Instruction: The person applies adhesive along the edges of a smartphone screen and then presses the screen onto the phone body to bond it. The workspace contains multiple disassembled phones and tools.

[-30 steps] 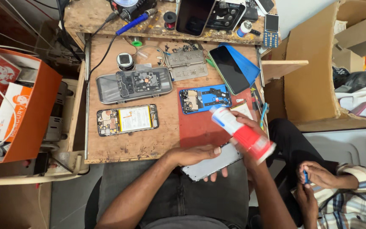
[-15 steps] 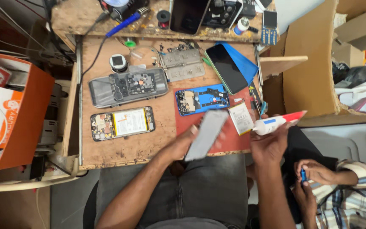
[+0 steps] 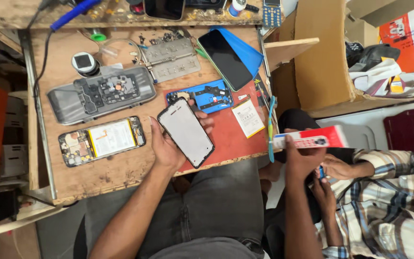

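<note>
My left hand (image 3: 168,146) holds a grey phone screen panel (image 3: 186,131) face up over the red mat (image 3: 228,139) on the wooden bench. My right hand (image 3: 302,158) is off the bench's right edge, gripping a long red and white box (image 3: 312,139) held level. A blue opened phone frame (image 3: 207,97) lies just beyond the panel, and a white battery (image 3: 247,118) sits on the mat between my hands.
An opened phone with a white battery (image 3: 102,139) and a grey phone body (image 3: 101,93) lie left. A dark phone on a blue sheet (image 3: 226,58) sits behind. A plaid-sleeved person's hands (image 3: 334,168) work at right, beside cardboard boxes (image 3: 322,52).
My left hand lifted the screen panel from my lap up over the red mat. My right hand swung the red and white box out to the right, past the bench edge.
</note>
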